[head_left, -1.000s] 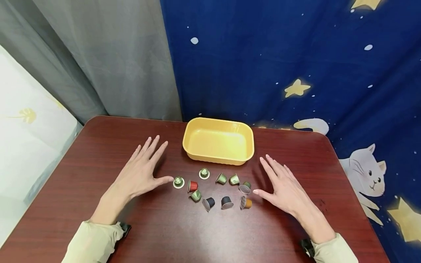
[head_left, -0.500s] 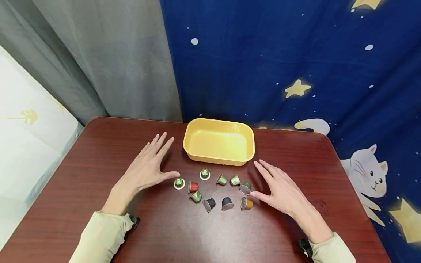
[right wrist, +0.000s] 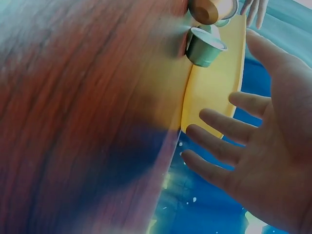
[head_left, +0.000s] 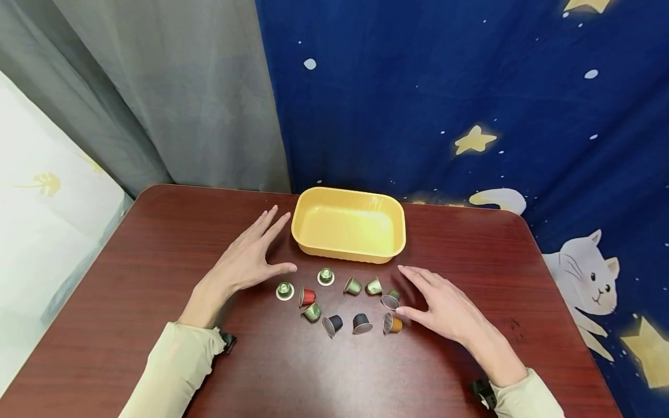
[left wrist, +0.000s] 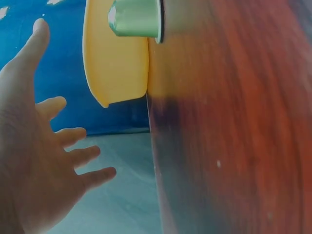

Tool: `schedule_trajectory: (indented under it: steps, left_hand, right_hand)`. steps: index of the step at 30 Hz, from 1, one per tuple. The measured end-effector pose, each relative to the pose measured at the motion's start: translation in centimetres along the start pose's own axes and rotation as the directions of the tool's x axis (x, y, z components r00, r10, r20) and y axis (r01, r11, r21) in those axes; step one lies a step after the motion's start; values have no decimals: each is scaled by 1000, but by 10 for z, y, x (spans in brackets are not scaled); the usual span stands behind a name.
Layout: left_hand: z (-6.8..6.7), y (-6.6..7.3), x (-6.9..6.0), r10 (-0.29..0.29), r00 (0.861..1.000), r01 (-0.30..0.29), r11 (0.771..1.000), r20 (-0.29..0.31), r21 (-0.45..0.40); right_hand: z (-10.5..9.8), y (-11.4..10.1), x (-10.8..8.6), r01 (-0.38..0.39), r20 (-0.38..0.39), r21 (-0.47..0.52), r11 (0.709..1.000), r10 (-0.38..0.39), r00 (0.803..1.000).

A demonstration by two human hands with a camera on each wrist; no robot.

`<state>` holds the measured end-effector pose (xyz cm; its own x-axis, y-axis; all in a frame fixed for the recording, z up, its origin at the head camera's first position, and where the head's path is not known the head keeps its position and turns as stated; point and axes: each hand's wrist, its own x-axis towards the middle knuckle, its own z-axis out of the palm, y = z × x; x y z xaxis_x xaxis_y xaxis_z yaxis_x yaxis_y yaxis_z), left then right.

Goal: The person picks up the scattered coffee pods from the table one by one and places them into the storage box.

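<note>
Several coffee capsules lie scattered on the table in front of a yellow tray [head_left: 347,253]. My left hand [head_left: 243,261] hovers with spread fingers left of the tray, its thumb above a green capsule [head_left: 284,290] that stands on its rim. Over on the other side, my right hand [head_left: 444,302] is held with fingers extended, the thumb near a dark green capsule [head_left: 391,299] and an orange capsule [head_left: 392,323]. Both hands hold nothing. Between them lie a red capsule [head_left: 307,297], two black capsules [head_left: 362,324] and more green ones. The left wrist view shows one green capsule [left wrist: 136,18] up close.
The tray stands near the far edge of the reddish-brown wooden table [head_left: 313,383]. Behind the table hang a grey curtain [head_left: 209,104] and a blue starry curtain [head_left: 376,104]. A pale cloth [head_left: 47,191] hangs at the left.
My left hand has moved right and slightly forward, toward the tray. The right hand has shifted a little left, toward the capsules. The capsules and tray have stayed in place.
</note>
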<state>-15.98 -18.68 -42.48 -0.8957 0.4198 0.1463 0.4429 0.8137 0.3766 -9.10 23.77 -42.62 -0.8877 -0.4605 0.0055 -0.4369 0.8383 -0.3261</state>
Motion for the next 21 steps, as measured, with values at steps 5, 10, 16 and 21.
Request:
schedule_trajectory:
  steps: [5, 10, 16, 21]
  left_hand:
    - [2, 1, 6, -23, 1000, 23, 1000, 12, -20]
    - [5, 0, 10, -36, 999, 37, 998, 22, -43]
    - [6, -2, 14, -53, 998, 55, 995, 27, -86]
    - [4, -3, 18, -73, 996, 78, 992, 48, -102]
  right_hand:
    - [2, -3, 1, -16, 21, 33, 999, 15, 1000]
    - [3, -4, 3, -8, 30, 25, 1000, 7, 1000]
    - [6, -5, 6, 17, 27, 0, 1000, -17, 999]
    - [8, -7, 9, 26, 33, -15, 1000, -26, 999]
